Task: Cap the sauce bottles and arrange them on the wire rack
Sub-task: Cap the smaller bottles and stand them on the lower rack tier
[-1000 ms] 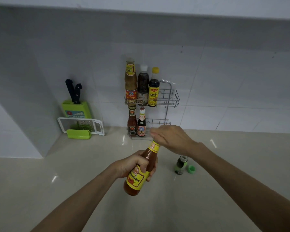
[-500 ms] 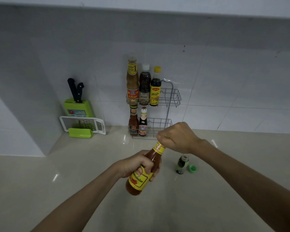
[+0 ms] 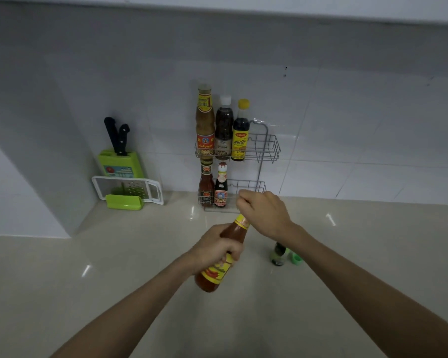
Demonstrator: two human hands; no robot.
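Observation:
My left hand grips the body of a red chili sauce bottle with a yellow label, held tilted above the counter. My right hand is closed over the bottle's top; the cap is hidden under the fingers. A small dark bottle stands uncapped on the counter to the right, with its green cap lying beside it. The wire rack on the wall holds three bottles on the upper shelf and two on the lower shelf.
A green knife block with black-handled knives and a white grater with a green holder stand at the back left. A tiled wall corner juts out on the left. The beige counter spreads around my arms.
My right hand has shifted slightly on the bottle's top, and the bottle has tilted a little in my left hand. The view has drifted slightly.

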